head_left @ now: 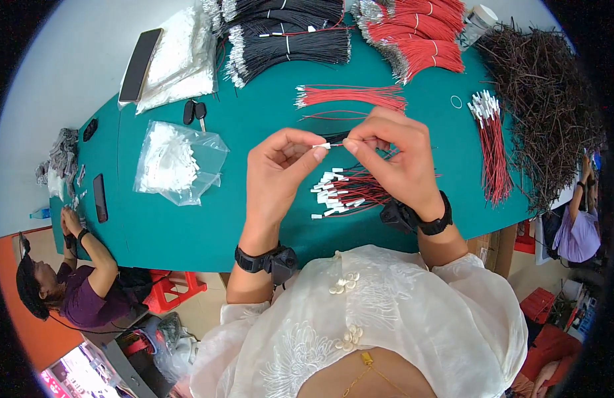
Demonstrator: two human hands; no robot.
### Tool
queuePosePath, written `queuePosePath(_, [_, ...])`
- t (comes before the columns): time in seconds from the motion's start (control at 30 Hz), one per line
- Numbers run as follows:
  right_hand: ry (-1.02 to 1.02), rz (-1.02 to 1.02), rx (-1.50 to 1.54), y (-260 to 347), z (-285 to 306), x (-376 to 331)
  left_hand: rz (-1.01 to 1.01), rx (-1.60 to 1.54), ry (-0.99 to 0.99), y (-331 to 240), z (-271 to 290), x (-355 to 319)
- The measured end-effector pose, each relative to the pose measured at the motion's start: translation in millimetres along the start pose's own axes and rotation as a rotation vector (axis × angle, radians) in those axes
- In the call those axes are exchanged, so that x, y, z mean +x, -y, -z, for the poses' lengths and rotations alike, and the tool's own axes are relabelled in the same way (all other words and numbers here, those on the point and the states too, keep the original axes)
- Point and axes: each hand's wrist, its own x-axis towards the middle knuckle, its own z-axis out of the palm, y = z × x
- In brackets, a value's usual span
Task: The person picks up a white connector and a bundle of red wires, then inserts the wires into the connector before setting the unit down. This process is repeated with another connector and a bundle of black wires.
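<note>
A small white connector is pinched between thumb and forefinger of the left hand, above the middle of the green surface. The thin wire entering it is gripped by the fingertips of the right hand, so both hands are closed on the same piece. Its long axis lies almost level, from 9 o'clock to 3 o'clock, with the connector end pointing toward 9 o'clock.

Directly beneath the hands, at 6 o'clock, a loose bundle of red and black wires with white connectors is laid, its white ends turned toward 9 o'clock. The near edge of the surface runs just below it, close to the wrists. Open green room is left at 8 o'clock, between the left hand and a clear bag of white connectors.

At 12 o'clock a bunch of red wires lies across, just beyond the fingers. Further back, black wire bundles and red wire bundles are stacked. At 3 o'clock a row of red wires tipped in white is laid, and past it a dark heap of wires fills the far right edge. At 10 o'clock a phone rests on another bag.
</note>
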Motion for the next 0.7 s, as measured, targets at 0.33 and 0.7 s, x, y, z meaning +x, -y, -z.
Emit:
queuePosePath(0.33, [-0.006,-0.01,0.041,-1.0,-5.8,-0.3,0.009,-0.09,0.025,0.0,-5.8,-1.8])
queuePosePath(0.7, [-0.004,0.038,0.001,-5.8,-8.2,-1.0,0.017,-0.113,0.032,5.5,-5.6,-0.6])
